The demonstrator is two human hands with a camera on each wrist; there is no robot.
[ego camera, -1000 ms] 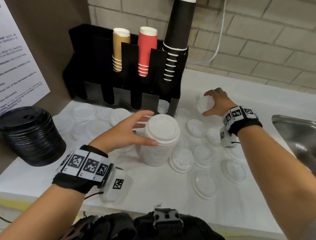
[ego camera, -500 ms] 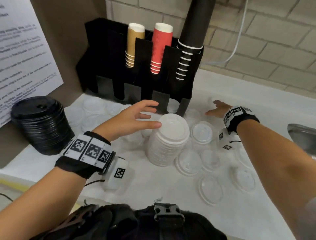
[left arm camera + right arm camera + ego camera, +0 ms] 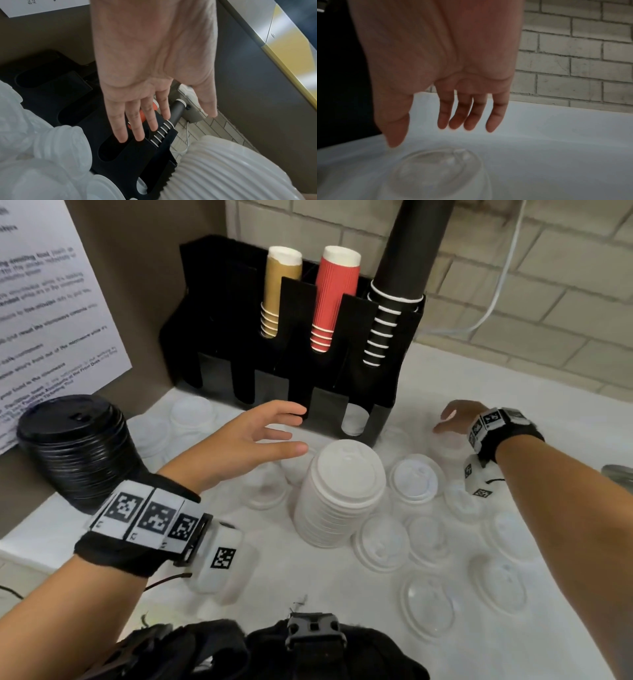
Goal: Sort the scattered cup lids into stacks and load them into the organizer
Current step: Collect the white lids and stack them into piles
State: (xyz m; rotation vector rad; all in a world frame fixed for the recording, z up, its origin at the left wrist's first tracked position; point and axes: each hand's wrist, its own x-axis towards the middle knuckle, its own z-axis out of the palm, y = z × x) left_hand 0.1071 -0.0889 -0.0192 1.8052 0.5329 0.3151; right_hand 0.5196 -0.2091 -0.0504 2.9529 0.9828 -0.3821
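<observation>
Left hand (image 3: 239, 436) hovers just left of the white lid stack (image 3: 339, 494), fingers (image 3: 137, 121) spread and straight, gripping nothing, the thumb tip near the stack's top rim but apart from it. That stack stands upright near the middle of the tabletop (image 3: 308, 587), its long axis vertical with a slight lean, domed tops facing up. Over on the far right, the right hand (image 3: 455, 416) hangs palm-down above a clear lid (image 3: 440, 171), fingers (image 3: 471, 115) extended and loosely apart, holding nothing; the wrist view is blurred, so whether the thumb tip brushes the tabletop is hard to say. Loose clear lids (image 3: 428, 607) lie flat and scattered across the tabletop, mostly dome-up, to the right of and in front of the white stack, with more to its left behind the left hand. The black organizer (image 3: 301, 392) stands upright against the back wall, slots open toward the camera; one lower slot at its right end shows something white inside. Its upper bays hold a tan cup sleeve (image 3: 279, 292), a red cup sleeve (image 3: 334, 299) and a tall black cup stack (image 3: 407, 261), all standing on end. A squat black lid stack (image 3: 77, 448) sits at far left, upright, beside a printed sheet (image 3: 48, 313).
</observation>
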